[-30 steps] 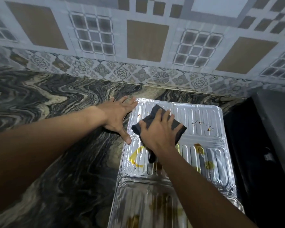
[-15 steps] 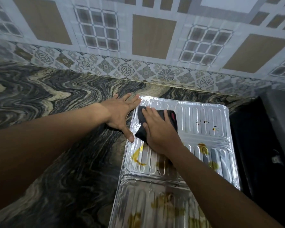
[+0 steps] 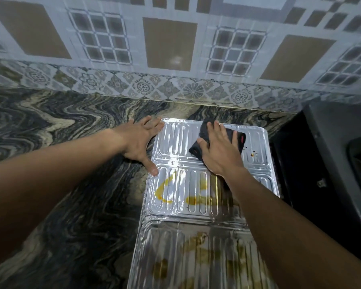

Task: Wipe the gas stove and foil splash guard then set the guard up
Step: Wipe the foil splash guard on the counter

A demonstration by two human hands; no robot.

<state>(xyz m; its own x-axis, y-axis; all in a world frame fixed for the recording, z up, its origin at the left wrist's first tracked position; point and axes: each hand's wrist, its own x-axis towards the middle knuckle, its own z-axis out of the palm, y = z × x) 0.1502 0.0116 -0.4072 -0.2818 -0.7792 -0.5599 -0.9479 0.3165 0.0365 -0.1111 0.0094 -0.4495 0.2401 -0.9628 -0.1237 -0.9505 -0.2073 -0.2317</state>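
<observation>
The silver foil splash guard (image 3: 179, 184) lies flat on the marbled counter, ribbed, with yellow-brown grease smears on its middle and near panels. My right hand (image 3: 219, 151) presses a dark cloth (image 3: 238, 138) flat onto the guard's far panel, palm down, fingers spread over it. My left hand (image 3: 140, 142) lies flat and spread at the guard's far left edge, thumb on the foil, fingers on the counter. A few small dark and orange specks sit on the foil right of the cloth. The dark gas stove (image 3: 338, 155) is at the right edge, partly cut off.
A tiled patterned wall (image 3: 171, 51) rises right behind the guard's far edge. The black and beige marbled counter (image 3: 61, 132) stretches to the left. A narrow dark gap separates the guard's right edge from the stove.
My right hand has slid the cloth from the far panel's left side toward its far right. My left hand has stayed in place at the left edge.
</observation>
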